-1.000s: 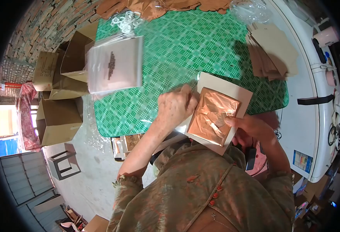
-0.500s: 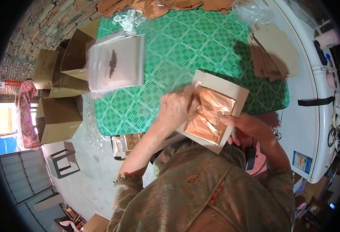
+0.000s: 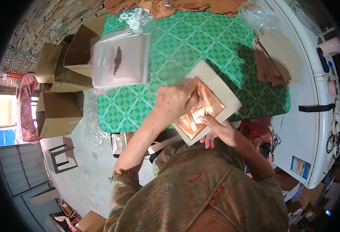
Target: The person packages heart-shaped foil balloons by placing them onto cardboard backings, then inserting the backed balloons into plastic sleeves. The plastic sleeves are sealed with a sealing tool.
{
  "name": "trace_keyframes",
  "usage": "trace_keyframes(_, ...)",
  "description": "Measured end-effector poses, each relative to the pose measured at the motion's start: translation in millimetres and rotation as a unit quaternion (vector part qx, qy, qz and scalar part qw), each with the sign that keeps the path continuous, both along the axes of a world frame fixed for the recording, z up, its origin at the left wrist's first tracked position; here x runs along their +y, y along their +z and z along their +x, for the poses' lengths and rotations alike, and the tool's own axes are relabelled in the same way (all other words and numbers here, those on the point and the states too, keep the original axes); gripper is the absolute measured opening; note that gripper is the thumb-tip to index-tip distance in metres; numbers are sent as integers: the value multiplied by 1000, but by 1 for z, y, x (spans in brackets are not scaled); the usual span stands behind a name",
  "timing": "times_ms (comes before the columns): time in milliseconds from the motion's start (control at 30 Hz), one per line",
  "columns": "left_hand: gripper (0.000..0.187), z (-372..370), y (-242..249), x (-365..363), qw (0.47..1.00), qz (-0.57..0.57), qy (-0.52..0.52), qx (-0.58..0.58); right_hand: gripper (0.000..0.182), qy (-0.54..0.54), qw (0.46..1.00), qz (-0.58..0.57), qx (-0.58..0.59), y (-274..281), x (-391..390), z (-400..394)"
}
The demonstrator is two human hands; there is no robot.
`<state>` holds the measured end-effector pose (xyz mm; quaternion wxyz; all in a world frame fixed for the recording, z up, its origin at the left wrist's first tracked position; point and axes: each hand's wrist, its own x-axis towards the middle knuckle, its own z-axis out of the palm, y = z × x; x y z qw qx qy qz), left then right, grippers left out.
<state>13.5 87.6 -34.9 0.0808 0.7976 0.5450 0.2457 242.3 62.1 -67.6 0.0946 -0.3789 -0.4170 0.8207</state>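
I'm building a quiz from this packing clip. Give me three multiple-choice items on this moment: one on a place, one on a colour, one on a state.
1. Where does the stack of clear bags lie?
A. table's left part
B. floor
C. lap

2. What colour is the tablecloth?
A. red
B. green checked
C. plain white

3. How is the copper foil sheet?
A. rolled up
B. untouched
C. crinkled under both hands

Key: A, it rests on the cloth's left edge; B, green checks show; C, left hand and right hand press it on the card.

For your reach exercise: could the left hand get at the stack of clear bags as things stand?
Probably yes. The left hand rests on the copper foil, and only bare green cloth lies between it and the bags.
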Motion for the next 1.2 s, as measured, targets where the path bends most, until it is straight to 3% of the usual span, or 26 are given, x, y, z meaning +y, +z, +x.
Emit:
trace_keyframes(133,19,-9,29,-5,993,-6,34,-111,45,-97,994,32,40,-8,-7,0)
trace_keyframes(233,22,-17,-3,-17,960,11,152,-234,47,-162,984,27,71,-2,-14,-4)
trace_keyframes(267,39,-22,-18,-27,925,-91,195,-312,50,-166,982,30,81,-7,-18,-3)
trace_keyframes(367,55,-11,-44,-53,796,-177,185,-548,56,-192,977,-18,97,-15,-29,-7)
trace_keyframes(400,67,-8,-28,-60,686,-294,203,-634,57,-193,975,-32,100,-17,-31,-10)
trace_keyframes(433,58,0,-32,-65,623,-290,176,-704,57,-195,974,-44,105,-19,-32,-13)
trace_keyframes(500,54,9,-27,-69,572,-309,189,-736,59,-177,975,-64,115,-23,-32,-19)
trace_keyframes(533,47,16,-22,-70,572,-286,249,-727,61,-158,977,-71,120,-25,-31,-21)
trace_keyframes(633,42,4,-30,-65,597,-278,243,-712,64,-46,985,-115,122,-14,-21,-18)
trace_keyframes(700,37,-3,-26,-63,572,-251,241,-743,46,146,978,-6,147,6,-6,-2)
trace_keyframes(767,34,-15,-22,-61,580,-240,220,-746,31,230,968,88,38,33,7,12)
trace_keyframes(800,34,-18,-19,-61,583,-242,218,-744,23,226,955,190,2,51,20,20)
trace_keyframes(867,39,-24,-25,-64,585,-245,207,-744,19,100,944,311,-44,79,56,38)
trace_keyframes(933,36,-30,-41,-72,576,-235,209,-754,20,13,872,476,-118,109,105,53)
trace_keyframes(1000,37,-25,-29,-68,575,-219,193,-764,20,28,902,402,-151,132,164,68)
trace_keyframes(1067,38,-31,-34,-70,574,-220,205,-762,23,27,883,422,-203,154,213,73)
trace_keyframes(1133,38,-33,-31,-72,566,-229,220,-761,23,9,765,585,-271,129,290,86)
trace_keyframes(1200,38,-36,-29,-76,582,-253,211,-743,21,6,558,711,-427,114,343,87)
